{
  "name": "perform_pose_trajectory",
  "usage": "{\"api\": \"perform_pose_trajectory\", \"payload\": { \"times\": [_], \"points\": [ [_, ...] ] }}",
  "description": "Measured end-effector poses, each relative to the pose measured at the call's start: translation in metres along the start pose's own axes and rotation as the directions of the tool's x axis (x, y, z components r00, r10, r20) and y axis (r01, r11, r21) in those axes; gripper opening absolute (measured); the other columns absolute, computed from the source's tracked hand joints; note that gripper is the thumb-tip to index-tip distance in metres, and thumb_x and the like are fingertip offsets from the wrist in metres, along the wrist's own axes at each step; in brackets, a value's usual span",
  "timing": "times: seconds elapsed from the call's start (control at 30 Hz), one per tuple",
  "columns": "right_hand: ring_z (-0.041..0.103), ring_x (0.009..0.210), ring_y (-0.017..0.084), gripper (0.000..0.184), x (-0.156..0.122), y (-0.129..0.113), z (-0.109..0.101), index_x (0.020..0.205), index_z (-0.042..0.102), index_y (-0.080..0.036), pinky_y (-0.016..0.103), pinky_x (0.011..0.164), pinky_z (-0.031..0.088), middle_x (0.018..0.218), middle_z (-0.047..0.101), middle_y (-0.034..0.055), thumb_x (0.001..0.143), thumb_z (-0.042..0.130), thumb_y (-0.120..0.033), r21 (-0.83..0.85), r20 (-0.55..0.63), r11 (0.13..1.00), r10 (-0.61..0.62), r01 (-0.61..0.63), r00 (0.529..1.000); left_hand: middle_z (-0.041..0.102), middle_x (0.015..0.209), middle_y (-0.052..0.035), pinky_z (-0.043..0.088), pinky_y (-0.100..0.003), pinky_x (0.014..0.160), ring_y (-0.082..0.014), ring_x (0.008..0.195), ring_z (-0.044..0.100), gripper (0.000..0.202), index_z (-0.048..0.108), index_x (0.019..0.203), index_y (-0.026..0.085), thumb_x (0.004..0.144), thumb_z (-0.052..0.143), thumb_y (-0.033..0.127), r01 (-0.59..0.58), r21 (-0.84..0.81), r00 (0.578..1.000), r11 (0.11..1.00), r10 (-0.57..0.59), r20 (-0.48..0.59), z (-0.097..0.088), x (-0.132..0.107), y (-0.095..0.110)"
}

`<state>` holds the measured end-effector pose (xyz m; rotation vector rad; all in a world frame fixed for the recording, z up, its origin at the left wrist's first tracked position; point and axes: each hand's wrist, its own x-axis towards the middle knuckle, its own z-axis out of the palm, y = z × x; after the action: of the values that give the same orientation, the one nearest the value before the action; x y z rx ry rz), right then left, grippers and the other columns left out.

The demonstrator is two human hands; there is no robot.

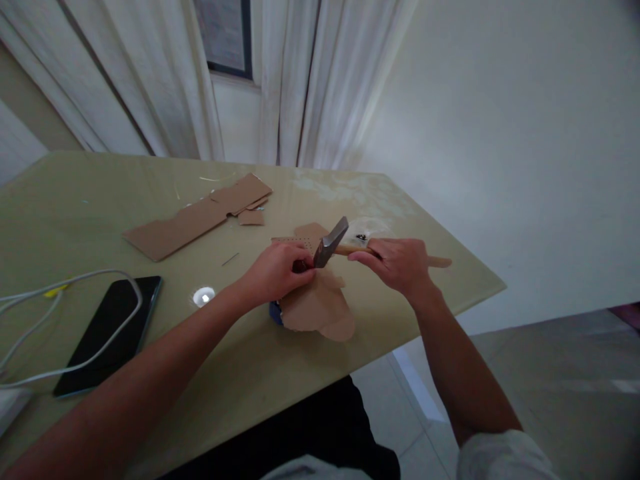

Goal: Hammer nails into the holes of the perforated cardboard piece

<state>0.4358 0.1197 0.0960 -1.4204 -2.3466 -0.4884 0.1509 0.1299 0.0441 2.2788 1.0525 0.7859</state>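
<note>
My right hand is closed around the wooden handle of a hammer, whose steel head points down and left toward my left hand. My left hand has its fingers pinched together just under the hammer head; what it pinches is too small to make out. Both hands are over a piece of brown cardboard lying on the table, with a blue thing showing under the cardboard's left edge. Behind my left hand is a strip with rows of small holes.
The greenish glass-topped table also bears a long flattened cardboard piece, a black phone with a white cable across it, a loose nail and a clear plastic bag. White curtains hang behind. The table's right edge drops to a tiled floor.
</note>
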Motion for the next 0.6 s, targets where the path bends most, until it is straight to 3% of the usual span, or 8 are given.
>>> {"api": "perform_pose_trajectory", "payload": {
  "times": [0.27,0.5,0.6],
  "points": [
    [0.048,0.052,0.014,0.096,0.0025,0.0046,-0.0051,0.06,0.066,-0.019,0.032,0.058,0.024,0.052,0.06,0.0045,0.1,0.024,-0.095,0.05,-0.073,0.994,0.099,-0.095,0.992,0.077,0.09,-0.0038,0.047,-0.032,0.076,-0.0189,0.083,0.068,0.008,0.078,0.084,0.02,0.091,0.074,0.02,0.0,-0.007,1.0,1.0,0.0,-0.012,0.003,-0.0011,-0.0023],
    [0.047,0.052,0.014,0.096,-0.0025,0.0006,0.0028,0.058,0.064,-0.019,0.034,0.058,0.018,0.055,0.063,0.0051,0.099,0.023,-0.095,0.009,0.036,1.0,0.023,-0.024,0.999,0.074,0.087,-0.0037,0.045,-0.033,0.074,-0.0189,0.081,0.066,0.015,0.074,0.075,0.02,0.09,0.075,0.02,-0.01,0.02,1.0,1.0,0.01,0.002,0.0022,-0.0009,-0.0019],
    [0.048,0.053,0.014,0.094,-0.0031,0.0022,0.0005,0.058,0.063,-0.019,0.034,0.059,0.02,0.054,0.061,0.0047,0.1,0.025,-0.094,0.035,0.018,0.998,0.052,-0.053,0.998,0.075,0.089,-0.0034,0.047,-0.034,0.076,-0.0195,0.083,0.067,0.013,0.075,0.078,0.02,0.091,0.074,0.02,-0.002,0.001,1.0,1.0,0.002,0.018,0.001,-0.0007,-0.0018]
  ]
}}
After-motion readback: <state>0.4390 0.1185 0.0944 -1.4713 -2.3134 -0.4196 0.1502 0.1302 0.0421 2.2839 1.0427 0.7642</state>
